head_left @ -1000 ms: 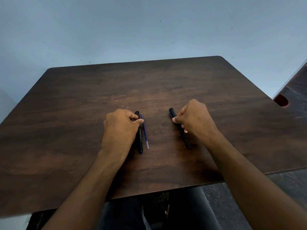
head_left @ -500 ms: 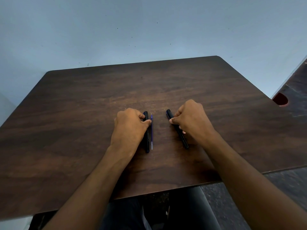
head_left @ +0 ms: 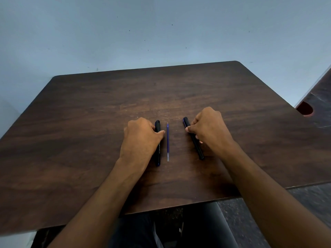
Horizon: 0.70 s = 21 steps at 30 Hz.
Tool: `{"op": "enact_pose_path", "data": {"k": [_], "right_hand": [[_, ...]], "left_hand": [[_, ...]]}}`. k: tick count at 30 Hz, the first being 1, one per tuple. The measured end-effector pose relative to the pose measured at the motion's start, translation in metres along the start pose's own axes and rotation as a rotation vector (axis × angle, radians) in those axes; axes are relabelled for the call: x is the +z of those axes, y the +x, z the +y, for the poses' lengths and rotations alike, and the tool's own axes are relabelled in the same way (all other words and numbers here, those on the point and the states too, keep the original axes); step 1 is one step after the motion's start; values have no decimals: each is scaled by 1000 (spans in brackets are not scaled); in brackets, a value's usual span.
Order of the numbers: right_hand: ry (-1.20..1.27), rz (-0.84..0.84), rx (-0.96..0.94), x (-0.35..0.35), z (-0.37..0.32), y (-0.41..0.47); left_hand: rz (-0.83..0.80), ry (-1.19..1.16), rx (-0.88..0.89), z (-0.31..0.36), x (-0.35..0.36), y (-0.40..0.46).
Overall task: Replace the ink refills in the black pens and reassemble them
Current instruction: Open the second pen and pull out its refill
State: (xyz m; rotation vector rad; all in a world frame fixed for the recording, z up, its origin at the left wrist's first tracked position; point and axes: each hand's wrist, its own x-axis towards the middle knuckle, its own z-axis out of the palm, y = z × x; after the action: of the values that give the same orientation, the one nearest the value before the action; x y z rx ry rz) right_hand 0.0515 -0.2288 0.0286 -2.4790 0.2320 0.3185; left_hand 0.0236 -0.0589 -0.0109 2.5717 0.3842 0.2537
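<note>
Left pen (head_left: 157,149) slid off the refill (head_left: 167,140) — gap now; my hands (head_left: 141,138) (head_left: 209,129) each pinching a pen (head_left: 194,140), ready to open.

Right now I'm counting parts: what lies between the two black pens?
In the head view, one blue ink refill lies on bare table between left pen and right pen.

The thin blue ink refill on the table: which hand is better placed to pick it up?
Left, probably: the left hand lies closer to the thin blue ink refill, though each hand grips a black pen.
</note>
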Motion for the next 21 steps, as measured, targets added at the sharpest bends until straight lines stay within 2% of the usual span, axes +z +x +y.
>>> {"op": "enact_pose_path", "data": {"k": [15,18,21], "right_hand": [[13,46,-42,1,7,6],[42,137,-104,1,13,7],[128,242,-254,2,14,8]], "left_hand": [[-43,-6,-1,4,-10,-4],[4,-94,3,1,-10,-5],[1,-205,-6,-1,-13,-4]]}}
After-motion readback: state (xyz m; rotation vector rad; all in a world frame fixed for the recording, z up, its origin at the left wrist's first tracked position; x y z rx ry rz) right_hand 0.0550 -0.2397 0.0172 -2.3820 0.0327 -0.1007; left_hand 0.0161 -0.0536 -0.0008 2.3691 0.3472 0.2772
